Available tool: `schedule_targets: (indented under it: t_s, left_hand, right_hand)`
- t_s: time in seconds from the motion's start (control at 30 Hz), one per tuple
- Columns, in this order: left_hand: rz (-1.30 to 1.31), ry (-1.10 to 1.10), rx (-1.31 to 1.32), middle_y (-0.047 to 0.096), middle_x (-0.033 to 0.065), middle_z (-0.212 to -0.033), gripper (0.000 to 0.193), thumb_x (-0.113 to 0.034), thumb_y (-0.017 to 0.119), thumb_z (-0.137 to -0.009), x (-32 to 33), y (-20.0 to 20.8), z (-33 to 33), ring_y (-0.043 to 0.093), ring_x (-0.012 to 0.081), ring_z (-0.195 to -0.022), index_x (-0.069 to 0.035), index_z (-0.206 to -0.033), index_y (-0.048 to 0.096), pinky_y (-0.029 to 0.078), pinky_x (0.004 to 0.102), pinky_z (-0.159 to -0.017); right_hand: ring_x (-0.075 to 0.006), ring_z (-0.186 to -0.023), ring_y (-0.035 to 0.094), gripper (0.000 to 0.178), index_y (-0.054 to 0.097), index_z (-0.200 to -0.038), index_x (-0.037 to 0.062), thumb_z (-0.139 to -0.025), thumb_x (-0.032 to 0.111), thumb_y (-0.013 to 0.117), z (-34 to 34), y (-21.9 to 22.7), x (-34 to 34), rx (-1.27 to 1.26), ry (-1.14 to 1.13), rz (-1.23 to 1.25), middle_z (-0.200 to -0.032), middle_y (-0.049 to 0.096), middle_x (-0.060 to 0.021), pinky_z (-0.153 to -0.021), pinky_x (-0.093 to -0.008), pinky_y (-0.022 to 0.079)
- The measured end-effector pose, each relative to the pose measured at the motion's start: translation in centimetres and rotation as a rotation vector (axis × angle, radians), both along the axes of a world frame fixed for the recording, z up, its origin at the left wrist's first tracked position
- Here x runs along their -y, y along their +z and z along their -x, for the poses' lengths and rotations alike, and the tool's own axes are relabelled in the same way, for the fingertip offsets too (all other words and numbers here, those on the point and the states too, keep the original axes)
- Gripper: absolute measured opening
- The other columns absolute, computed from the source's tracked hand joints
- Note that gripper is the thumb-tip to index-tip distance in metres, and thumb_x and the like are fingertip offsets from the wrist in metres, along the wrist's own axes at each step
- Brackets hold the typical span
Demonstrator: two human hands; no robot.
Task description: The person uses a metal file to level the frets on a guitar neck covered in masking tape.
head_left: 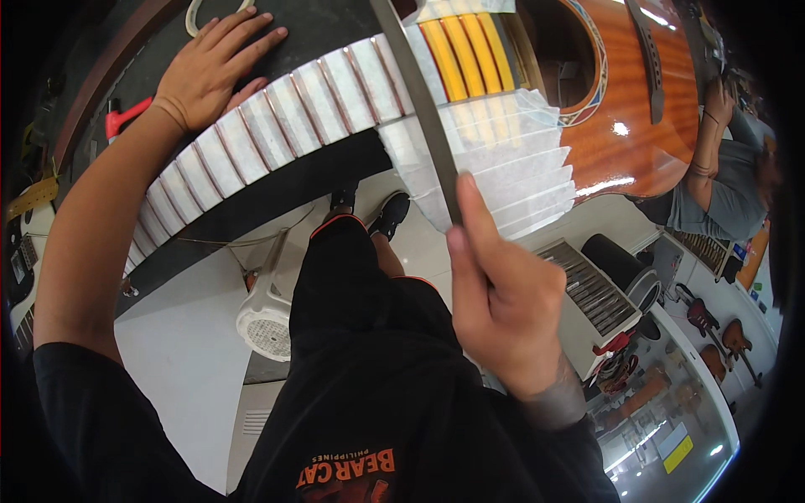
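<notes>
An acoustic guitar with a glossy brown body (641, 138) lies across the bench, its neck running to the left. White masking tape (289, 117) covers the fretboard between the bare frets, and yellow strips (470, 59) lie beside the soundhole. More white tape (503, 168) shields the top near the neck joint. My right hand (507, 302) grips the near end of a long flat metal file (422, 105), which crosses over the taped fretboard; its far end leaves the picture. My left hand (205, 71) rests with fingers spread on the dark bench surface, beside the neck.
A red-handled tool (126, 117) lies left of my forearm. Below the bench are a white stool (264, 331) and my feet. At right stand a tray of slim metal tools (591, 289) and a glass case (671, 427). Another person (729, 168) is at the far right.
</notes>
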State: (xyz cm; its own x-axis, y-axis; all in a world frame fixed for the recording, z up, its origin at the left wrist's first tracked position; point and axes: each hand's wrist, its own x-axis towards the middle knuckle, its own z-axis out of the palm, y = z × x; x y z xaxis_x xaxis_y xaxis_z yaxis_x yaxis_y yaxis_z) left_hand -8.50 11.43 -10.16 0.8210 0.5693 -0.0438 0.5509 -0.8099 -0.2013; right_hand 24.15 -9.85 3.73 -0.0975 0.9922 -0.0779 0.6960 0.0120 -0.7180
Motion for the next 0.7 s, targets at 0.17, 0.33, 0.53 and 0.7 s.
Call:
schedule_targets:
  t_s: [0.17,0.33,0.53,0.7]
  left_hand:
    - [0.006,0.002,0.001,0.045,0.0087,-0.158,0.061,-0.035,0.053,-0.096,0.0,0.0,0.1,0.039,0.0302,-0.148,-0.019,-0.155,0.046,0.032,0.0485,-0.123]
    - [0.007,0.001,-0.002,0.045,0.0092,-0.157,0.063,-0.039,0.054,-0.097,0.2,0.5,0.0,0.039,0.0311,-0.147,-0.019,-0.155,0.046,0.032,0.0484,-0.122]
    - [0.020,0.003,-0.016,0.045,0.0096,-0.157,0.063,-0.039,0.056,-0.096,0.2,0.0,0.1,0.039,0.0313,-0.147,-0.019,-0.155,0.046,0.033,0.0486,-0.122]
    - [0.037,-0.011,0.013,0.044,0.0099,-0.158,0.064,-0.037,0.058,-0.096,0.3,0.1,0.2,0.040,0.0316,-0.147,-0.018,-0.155,0.046,0.033,0.0487,-0.122]
  right_hand:
    - [-0.0232,-0.049,0.058,0.055,0.062,-0.140,0.0008,-0.086,-0.007,0.072,-1.8,-0.7,5.0,-0.004,0.002,-0.015,-0.062,0.057,-0.0084,-0.049,-0.0357,0.047]
    - [-0.0201,-0.047,0.056,0.056,0.063,-0.138,0.0004,-0.083,-0.007,0.074,-4.3,-0.3,12.4,0.064,0.025,0.009,-0.062,0.057,-0.0055,-0.050,-0.0313,0.048]
    - [-0.0201,-0.046,0.055,0.053,0.063,-0.138,-0.0008,-0.086,-0.006,0.073,-0.6,-0.4,2.0,0.023,-0.010,-0.028,-0.059,0.054,-0.0078,-0.051,-0.0320,0.046]
    - [-0.0179,-0.046,0.054,0.049,0.064,-0.135,-0.0037,-0.087,-0.007,0.071,-0.6,-0.6,1.1,-0.012,-0.020,-0.013,-0.058,0.052,-0.0090,-0.049,-0.0306,0.044]
